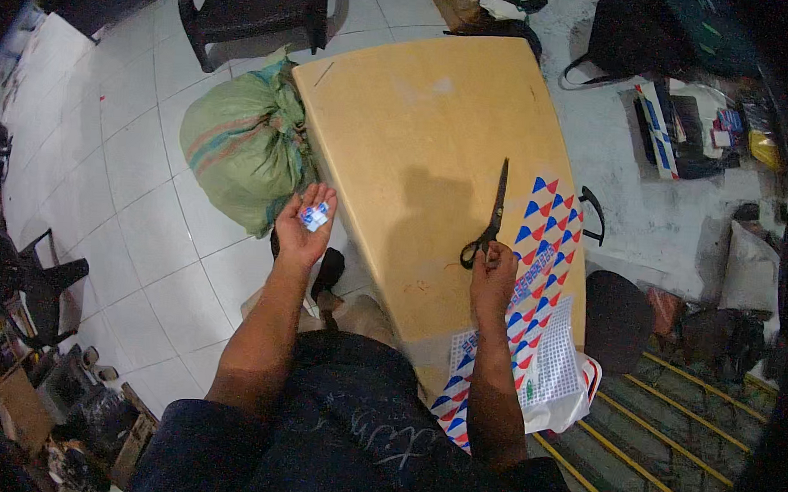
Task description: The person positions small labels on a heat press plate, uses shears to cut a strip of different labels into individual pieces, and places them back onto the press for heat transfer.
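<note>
My left hand (303, 231) is palm up beside the table's left edge, its fingers stretched out. Small white-and-blue pieces (315, 216), which look like paper or plastic, rest on that palm. Over the tabletop, my right hand (496, 277) is closed on the handle of black scissors (499, 207), their blades pointing away from me. Right of that hand lies a long printed sheet (536, 277) with red and blue shapes on white. Part of the sheet is hidden behind my right forearm. Beneath it is a white sheet (560, 369) with a small grid pattern.
The yellowish wooden table (400, 147) stands before me. A stuffed green sack (238, 142) leans at its left side. Dark chairs (255, 7) stand on the tiled floor at the far left and left. Bags (636, 44) and clutter lie to the right, near yellow-edged steps (663, 425).
</note>
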A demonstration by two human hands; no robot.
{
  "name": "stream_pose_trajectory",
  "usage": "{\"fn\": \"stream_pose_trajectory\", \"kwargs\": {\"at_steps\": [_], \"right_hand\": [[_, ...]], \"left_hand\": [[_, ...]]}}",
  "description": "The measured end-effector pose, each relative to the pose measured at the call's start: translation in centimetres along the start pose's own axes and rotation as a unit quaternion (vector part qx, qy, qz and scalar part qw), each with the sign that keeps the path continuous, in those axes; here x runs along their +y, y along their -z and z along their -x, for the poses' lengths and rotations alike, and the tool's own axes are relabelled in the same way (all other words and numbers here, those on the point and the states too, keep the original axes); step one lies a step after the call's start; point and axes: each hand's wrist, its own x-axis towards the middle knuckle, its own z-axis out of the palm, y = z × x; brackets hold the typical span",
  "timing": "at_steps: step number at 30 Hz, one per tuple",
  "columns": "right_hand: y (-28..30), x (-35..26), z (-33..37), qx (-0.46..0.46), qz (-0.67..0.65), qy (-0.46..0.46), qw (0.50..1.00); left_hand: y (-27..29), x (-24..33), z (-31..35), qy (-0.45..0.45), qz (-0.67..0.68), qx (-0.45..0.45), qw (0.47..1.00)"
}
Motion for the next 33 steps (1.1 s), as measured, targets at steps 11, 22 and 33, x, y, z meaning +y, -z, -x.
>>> {"fn": "stream_pose_trajectory", "kwargs": {"at_steps": [11, 22, 33], "right_hand": [[-1.1, 3.8, -1.5, -0.068, 0.004, -0.15, 0.986], [-13.0, 3.5, -7.1, -0.056, 0.13, -0.019, 0.99], [-16.9, -20.7, -7.7, -0.05, 0.501, -0.048, 0.863]], "left_hand": [[-1.5, 10.3, 14.0, -0.052, -0.051, 0.053, 0.996], [-6.2, 32.1, 23.3, -0.235, 0.11, -0.039, 0.965], [-15.6, 63.3, 29.1, -0.354, 0.125, -0.111, 0.92]]}}
